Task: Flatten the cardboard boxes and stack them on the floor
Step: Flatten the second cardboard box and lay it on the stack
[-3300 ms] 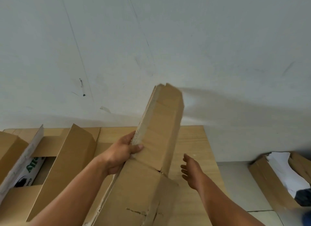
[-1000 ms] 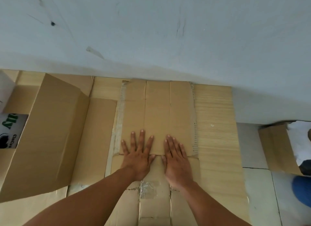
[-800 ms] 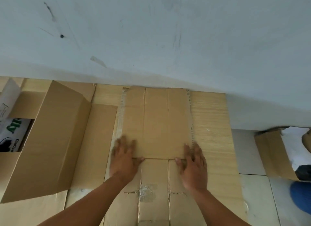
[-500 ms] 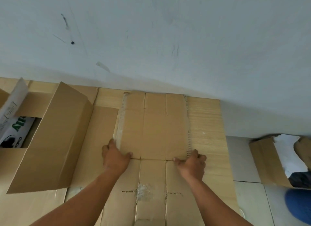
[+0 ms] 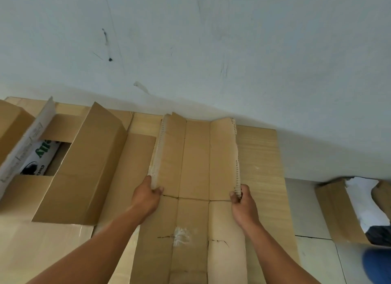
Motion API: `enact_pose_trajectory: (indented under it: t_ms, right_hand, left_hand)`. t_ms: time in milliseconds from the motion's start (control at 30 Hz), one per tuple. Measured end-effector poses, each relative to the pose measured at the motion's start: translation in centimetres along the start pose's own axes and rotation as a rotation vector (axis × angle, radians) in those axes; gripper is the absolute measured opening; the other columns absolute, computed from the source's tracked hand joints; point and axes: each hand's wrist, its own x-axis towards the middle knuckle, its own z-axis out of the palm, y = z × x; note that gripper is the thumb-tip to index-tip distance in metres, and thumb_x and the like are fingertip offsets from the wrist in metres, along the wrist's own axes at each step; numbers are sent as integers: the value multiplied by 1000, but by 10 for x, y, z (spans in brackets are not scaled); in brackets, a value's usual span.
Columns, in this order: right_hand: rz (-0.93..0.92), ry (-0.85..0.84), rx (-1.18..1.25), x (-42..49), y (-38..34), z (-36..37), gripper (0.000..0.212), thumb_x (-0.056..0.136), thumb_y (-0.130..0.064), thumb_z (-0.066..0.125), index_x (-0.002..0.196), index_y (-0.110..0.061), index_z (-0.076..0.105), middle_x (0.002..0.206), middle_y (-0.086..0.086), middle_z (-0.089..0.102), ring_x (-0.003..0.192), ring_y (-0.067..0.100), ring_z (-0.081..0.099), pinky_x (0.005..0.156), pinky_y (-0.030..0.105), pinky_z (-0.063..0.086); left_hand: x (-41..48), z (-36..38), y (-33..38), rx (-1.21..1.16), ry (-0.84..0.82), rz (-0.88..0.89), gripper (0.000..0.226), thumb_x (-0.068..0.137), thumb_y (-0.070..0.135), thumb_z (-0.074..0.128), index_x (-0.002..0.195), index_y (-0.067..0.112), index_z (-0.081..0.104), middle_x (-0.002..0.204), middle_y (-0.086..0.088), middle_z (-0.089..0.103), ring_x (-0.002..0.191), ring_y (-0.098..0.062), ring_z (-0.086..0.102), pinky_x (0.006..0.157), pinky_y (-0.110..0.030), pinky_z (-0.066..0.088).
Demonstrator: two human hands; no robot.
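I have the flattened box [image 5: 196,159] by both side edges, low on the upper panel, just above the crease that runs across it. My left hand [image 5: 146,196] is curled shut on the left edge, thumb on top and fingers tucked under the taped, ragged strip. My right hand [image 5: 243,203] is closed the same way on the right edge, where the corrugation shows. Both edges are lifted a little, so the panel bows up at the sides while its middle lies down on the stack [image 5: 260,157] of flat cardboard by the wall [image 5: 211,51].

I judge this to be the settling step: the box is already flat and I am squaring it on the pile. Next I need to shift it until its edges line up with the sheets below, then let go and press the raised sides down. The lower panel with the torn tape patch [image 5: 179,237] should go flat too.

To my left an open box [image 5: 80,167] still stands unflattened, with a printed carton [image 5: 40,157] inside it; that one looks next. Another box [image 5: 338,212] sits on the tiles at right.
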Motion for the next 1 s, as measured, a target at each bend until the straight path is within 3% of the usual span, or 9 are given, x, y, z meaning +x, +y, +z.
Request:
enact_pose_trajectory:
  t_ms: [133, 367, 500, 567, 767, 867, 1000]
  right_hand:
    - [-73, 62, 36, -14, -19, -1, 33, 101, -29, 47, 133, -19, 44, 108, 3, 64, 95, 24, 59, 78, 31, 43]
    - [-253, 113, 112, -62, -79, -9, 24, 100, -27, 51, 122, -17, 51, 104, -2, 64, 98, 23, 59, 80, 31, 42]
    - [-390, 115, 182, -117, -130, 5, 9, 100, -23, 52, 107, -18, 53, 92, -5, 64, 85, 17, 59, 66, 27, 42]
    - [-462, 110, 198, -151, -159, 19, 10, 100, -22, 52, 107, -16, 53, 92, -4, 64, 79, 10, 57, 64, 25, 42]
    - [-658, 61, 240, -270, -228, 98, 10, 100, -22, 52, 106, -14, 50, 81, 5, 57, 65, 14, 48, 60, 28, 39]
    - [-730, -12, 251, -319, -252, 153, 12, 100, -21, 52, 106, -12, 49, 81, 5, 56, 68, 16, 48, 61, 30, 40]
    - [-780, -121, 236, -367, -286, 233, 8, 100, -20, 53, 105, -15, 50, 89, -1, 62, 77, 14, 56, 65, 28, 44]
  left_hand:
    - [-17, -21, 6, -29, 73, 85, 15, 97, 26, 58, 106, 18, 50, 87, -3, 62, 76, -18, 60, 60, -31, 47]
    - [-52, -108, 14, -126, 165, 219, 9, 95, 30, 60, 94, 24, 54, 92, 3, 66, 82, -16, 64, 66, -36, 54]
    - [-87, -171, -6, -204, 266, 281, 10, 93, 32, 62, 97, 26, 55, 89, 2, 66, 80, -19, 65, 68, -41, 58]
    - [-107, -207, -27, -257, 323, 304, 9, 94, 31, 62, 98, 26, 56, 89, 3, 67, 80, -18, 65, 68, -38, 56]
    - [-168, -324, -122, -409, 461, 349, 6, 94, 30, 63, 97, 28, 57, 92, 4, 68, 83, -16, 66, 68, -36, 57]
    - [-193, -378, -179, -460, 519, 341, 8, 94, 29, 63, 99, 31, 57, 94, 5, 69, 85, -17, 67, 70, -38, 59]
    - [-221, -443, -244, -514, 634, 311, 20, 94, 25, 64, 91, 42, 54, 89, 19, 63, 80, -6, 64, 63, -25, 50]
